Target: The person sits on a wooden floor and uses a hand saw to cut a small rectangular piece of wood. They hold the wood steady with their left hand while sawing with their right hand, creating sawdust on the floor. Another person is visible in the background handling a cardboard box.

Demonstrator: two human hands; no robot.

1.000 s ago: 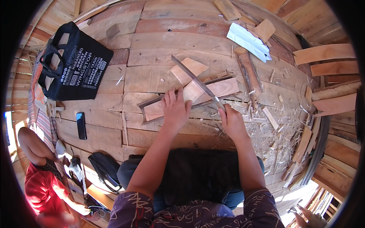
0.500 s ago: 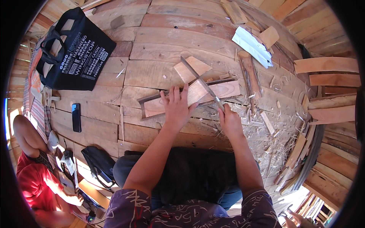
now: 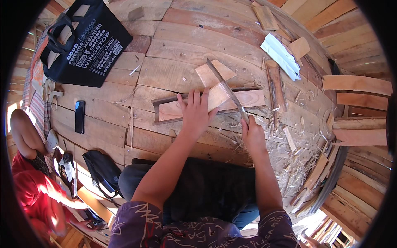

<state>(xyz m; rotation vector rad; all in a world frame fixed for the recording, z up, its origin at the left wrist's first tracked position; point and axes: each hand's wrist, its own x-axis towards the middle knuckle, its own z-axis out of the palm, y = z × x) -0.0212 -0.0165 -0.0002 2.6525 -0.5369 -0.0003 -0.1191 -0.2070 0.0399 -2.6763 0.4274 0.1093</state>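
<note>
My right hand [image 3: 253,135] is closed around the handle of a long-bladed knife [image 3: 223,84]. Its narrow dark blade slants away to the upper left, lying across a pale wooden piece [image 3: 218,96]. Spread fingers of my left hand [image 3: 196,109] press flat on the wood beside that piece. Underneath is a longer, dark-edged wooden board [image 3: 248,98], like a shallow trough. A pale wood offcut [image 3: 215,73] lies beyond it, partly under the blade tip. Whether the blade's edge bites into the wood, I cannot tell.
Wood shavings [image 3: 304,153] litter the floor to the right. Past the board lie a bark-edged strip [image 3: 275,84] and a folded pale sheet [image 3: 281,56]. At left are a black bag [image 3: 93,45], a phone [image 3: 80,117] and a seated person in red [image 3: 35,182].
The view has shifted slightly, moving the surroundings in the picture. My hands, the knife and the wood keep nearly the same arrangement. The person in red has moved their arms a little.
</note>
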